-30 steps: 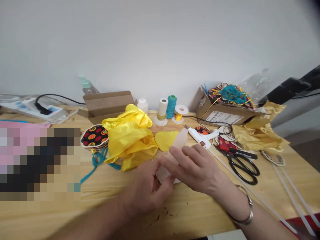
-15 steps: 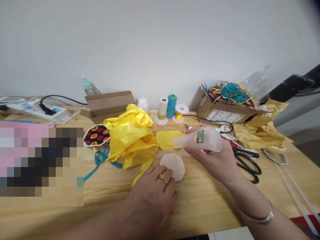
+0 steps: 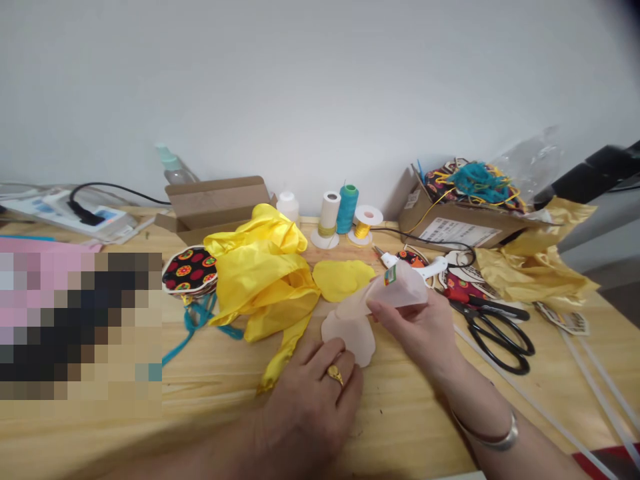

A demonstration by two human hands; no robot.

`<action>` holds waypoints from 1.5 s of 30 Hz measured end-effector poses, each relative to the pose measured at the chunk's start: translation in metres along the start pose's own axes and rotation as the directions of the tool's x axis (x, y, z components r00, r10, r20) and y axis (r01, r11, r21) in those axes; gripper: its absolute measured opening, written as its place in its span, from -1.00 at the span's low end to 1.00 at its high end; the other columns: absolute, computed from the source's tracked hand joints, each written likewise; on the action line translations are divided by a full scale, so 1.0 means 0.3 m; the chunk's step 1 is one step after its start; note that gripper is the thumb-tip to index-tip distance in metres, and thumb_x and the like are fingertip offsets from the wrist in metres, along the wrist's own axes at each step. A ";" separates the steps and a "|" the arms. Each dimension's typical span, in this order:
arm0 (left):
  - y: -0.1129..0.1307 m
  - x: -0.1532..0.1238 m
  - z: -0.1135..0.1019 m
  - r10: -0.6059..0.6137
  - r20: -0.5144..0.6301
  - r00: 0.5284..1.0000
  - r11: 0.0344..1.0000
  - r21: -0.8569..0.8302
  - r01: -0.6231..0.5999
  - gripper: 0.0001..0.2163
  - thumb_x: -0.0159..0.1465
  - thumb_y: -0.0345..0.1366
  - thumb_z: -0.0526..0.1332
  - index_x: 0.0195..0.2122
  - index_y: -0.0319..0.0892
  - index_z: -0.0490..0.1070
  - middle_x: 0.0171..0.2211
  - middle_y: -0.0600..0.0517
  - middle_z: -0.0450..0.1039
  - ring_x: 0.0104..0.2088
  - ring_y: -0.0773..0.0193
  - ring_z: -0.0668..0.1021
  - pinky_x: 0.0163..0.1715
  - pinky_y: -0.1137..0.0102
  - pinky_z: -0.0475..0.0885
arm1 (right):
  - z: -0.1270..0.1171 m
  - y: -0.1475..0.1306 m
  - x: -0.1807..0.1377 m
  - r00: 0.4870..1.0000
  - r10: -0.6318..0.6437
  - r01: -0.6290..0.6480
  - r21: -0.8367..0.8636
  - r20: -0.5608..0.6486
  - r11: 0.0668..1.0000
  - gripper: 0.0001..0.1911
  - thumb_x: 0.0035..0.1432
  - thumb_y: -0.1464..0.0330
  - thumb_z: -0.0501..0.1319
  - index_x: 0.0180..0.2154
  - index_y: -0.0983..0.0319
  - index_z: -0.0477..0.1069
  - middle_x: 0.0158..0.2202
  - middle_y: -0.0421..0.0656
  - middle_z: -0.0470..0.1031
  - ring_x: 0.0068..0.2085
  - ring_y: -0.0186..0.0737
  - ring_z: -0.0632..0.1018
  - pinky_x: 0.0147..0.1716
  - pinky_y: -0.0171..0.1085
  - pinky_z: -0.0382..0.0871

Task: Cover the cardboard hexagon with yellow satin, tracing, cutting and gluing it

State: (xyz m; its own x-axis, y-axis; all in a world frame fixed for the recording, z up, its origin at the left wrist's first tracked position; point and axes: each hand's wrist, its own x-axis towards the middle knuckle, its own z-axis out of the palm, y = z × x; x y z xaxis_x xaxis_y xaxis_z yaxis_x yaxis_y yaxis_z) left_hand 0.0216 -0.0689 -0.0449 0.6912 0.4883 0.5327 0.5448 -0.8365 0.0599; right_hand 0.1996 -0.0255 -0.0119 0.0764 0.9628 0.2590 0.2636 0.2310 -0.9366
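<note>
My right hand [image 3: 417,333] grips a translucent plastic glue bottle [image 3: 407,288] with a small coloured label. The bottle is tipped, its narrow end pointing left and down over the upper edge of a pale scalloped cut-out [image 3: 359,341]. My left hand [image 3: 320,390], with a gold ring, has its fingers bent and pressed on the cut-out's lower left edge, holding it against the table. Just beyond lies a yellow scalloped piece [image 3: 340,280]. Crumpled yellow satin fabric [image 3: 260,280] is heaped to the left. Whether glue is coming out cannot be seen.
Black-handled scissors [image 3: 500,340] and a white glue gun [image 3: 433,268] lie to the right. Thread spools [image 3: 347,210] stand by the wall, between an open carton [image 3: 215,207] and a box of trimmings [image 3: 450,227]. Patterned pieces [image 3: 189,270] are stacked at left.
The glue bottle has moved left and down, from the yellow piece to over the pale cut-out. My left hand still holds the cut-out down. The view has shifted slightly.
</note>
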 end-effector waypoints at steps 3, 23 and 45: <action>-0.010 0.001 0.014 0.010 0.027 1.000 0.997 -0.072 -0.008 -0.75 0.32 -0.52 0.02 -0.33 -0.27 0.49 -0.38 -0.06 0.53 -0.28 0.13 0.54 -0.21 0.17 0.51 | -0.008 -0.014 0.017 0.998 -0.065 0.064 -0.086 -0.011 0.994 -0.88 0.03 0.33 0.33 -0.45 0.22 0.43 -0.51 -0.20 0.53 -0.51 -0.29 0.50 -0.55 -0.34 0.41; -0.023 0.001 0.042 -0.031 -0.028 0.999 0.998 -0.046 0.030 -0.76 0.30 -0.52 0.01 -0.34 -0.28 0.48 -0.44 -0.05 0.49 -0.42 0.15 0.53 -0.45 0.24 0.51 | 0.016 0.041 0.012 0.947 -0.317 0.320 -0.248 0.053 0.914 -0.92 0.05 0.37 0.31 -0.38 0.18 0.42 -0.45 -0.21 0.54 -0.47 -0.27 0.53 -0.46 -0.31 0.46; -0.019 0.009 0.043 -0.046 -0.069 0.997 0.998 -0.047 0.043 -0.76 0.29 -0.53 0.03 -0.36 -0.30 0.49 -0.46 -0.06 0.50 -0.42 0.12 0.53 -0.45 0.21 0.52 | 0.030 0.047 0.004 0.949 -0.302 0.314 -0.314 0.087 0.896 -0.87 0.04 0.37 0.35 -0.43 0.22 0.41 -0.48 -0.23 0.48 -0.49 -0.33 0.50 -0.51 -0.38 0.38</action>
State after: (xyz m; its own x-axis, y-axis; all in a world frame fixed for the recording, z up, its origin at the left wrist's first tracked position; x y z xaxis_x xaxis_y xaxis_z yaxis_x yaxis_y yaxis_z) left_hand 0.0265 -0.0596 -0.0547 0.6310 0.5085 0.5859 0.5510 -0.8254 0.1229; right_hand 0.1946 -0.0200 -0.0270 -0.0907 0.8564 0.5083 0.5621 0.4653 -0.6838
